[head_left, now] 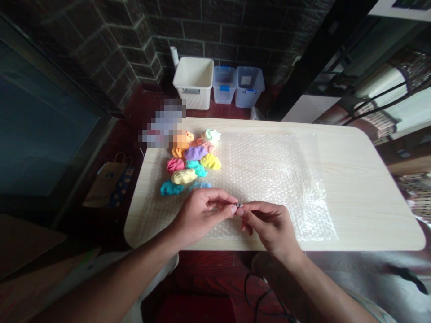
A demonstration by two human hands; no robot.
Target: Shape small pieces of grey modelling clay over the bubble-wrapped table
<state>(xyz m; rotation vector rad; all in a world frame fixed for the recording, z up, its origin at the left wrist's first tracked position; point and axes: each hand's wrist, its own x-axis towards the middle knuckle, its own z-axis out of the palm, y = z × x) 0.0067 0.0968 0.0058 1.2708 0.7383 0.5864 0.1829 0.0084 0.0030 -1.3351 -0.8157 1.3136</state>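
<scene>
Between the fingertips of both hands is a small grey lump (239, 205), which looks like modelling clay. My left hand (205, 208) pinches it from the left with thumb and forefinger. From the other side my right hand (267, 222) grips it the same way. Both hands are above a sheet of bubble wrap (266, 166). Just beyond my left hand lie several soft clay lumps, among them a pale yellow one (183, 176), a purple one (195, 153), a dark teal one (171, 188) and a light blue one (201, 185) partly hidden by that hand.
The bubble wrap lies on a pale wooden table (363, 193) with rounded corners. A blurred-out item (163, 123) is at its far left corner. Behind the table stand a white bin (195, 89) and two clear plastic boxes (249, 87). A paper bag (109, 181) is on the floor at left.
</scene>
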